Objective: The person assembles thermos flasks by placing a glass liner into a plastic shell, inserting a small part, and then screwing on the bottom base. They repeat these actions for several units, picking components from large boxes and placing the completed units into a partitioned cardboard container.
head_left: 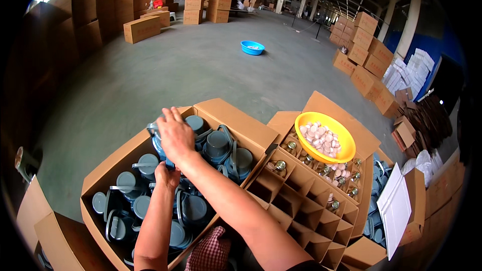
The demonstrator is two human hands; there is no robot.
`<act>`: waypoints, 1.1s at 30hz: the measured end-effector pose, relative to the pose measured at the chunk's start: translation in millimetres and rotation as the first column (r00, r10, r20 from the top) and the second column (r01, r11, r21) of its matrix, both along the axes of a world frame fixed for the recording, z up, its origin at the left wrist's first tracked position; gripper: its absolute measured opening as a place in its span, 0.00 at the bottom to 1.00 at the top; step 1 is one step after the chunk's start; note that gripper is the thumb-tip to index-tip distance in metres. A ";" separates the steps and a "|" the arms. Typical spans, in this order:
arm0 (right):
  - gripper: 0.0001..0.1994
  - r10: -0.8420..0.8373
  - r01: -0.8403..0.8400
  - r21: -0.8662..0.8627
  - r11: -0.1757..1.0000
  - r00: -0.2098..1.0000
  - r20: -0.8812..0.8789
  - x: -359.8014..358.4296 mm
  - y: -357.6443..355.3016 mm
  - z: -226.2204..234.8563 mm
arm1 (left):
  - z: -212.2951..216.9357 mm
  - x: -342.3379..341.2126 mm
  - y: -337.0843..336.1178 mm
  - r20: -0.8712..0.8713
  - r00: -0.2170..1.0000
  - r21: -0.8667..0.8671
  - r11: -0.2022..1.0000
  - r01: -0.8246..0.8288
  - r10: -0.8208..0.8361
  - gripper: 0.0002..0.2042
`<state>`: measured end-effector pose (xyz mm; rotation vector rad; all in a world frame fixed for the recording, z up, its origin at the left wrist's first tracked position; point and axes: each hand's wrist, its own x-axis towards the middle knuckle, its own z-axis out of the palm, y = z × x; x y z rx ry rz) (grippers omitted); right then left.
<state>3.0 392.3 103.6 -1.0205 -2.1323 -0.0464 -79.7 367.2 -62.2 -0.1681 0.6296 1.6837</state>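
Observation:
Above the left carton [95, 170], my left hand [168, 174] is closed round the lower part of a blue-grey lidded bottle [156, 143] with a carry loop. My right hand [174, 133] lies over its upper end and hides much of it. The fingers of my right hand point away from me, bent over the bottle. Around both hands the carton is packed with similar bottles, such as a wide-lidded bottle [218, 144] to the right and a bottle with its loop raised [128, 180] to the left.
At the right stands a carton with cardboard dividers [296, 198], some cells holding glass jars with metallic tops [280, 165]. A yellow basin [346, 145] of pale round caps [321, 138] rests on it. Beyond are a white panel [394, 211], a blue basin [252, 48] and stacked boxes [364, 40].

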 end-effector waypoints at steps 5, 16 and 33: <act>0.08 0.020 -0.008 -0.144 0.990 0.997 0.078 -5.1 25.8 -70.7 | -22.8 -1.7 1.1 -0.038 0.986 -0.080 0.984 0.162 -0.165 0.19; 0.08 0.183 -0.098 -0.604 0.791 0.980 0.082 -23.9 34.4 -146.1 | -34.4 0.3 -1.4 -0.275 0.959 -0.005 0.998 0.066 -0.064 0.16; 0.03 0.013 -0.167 -0.411 0.896 0.936 -0.352 148.7 -12.4 -171.1 | 2.5 53.6 126.2 -0.664 -0.741 -0.158 0.987 0.014 -0.096 0.32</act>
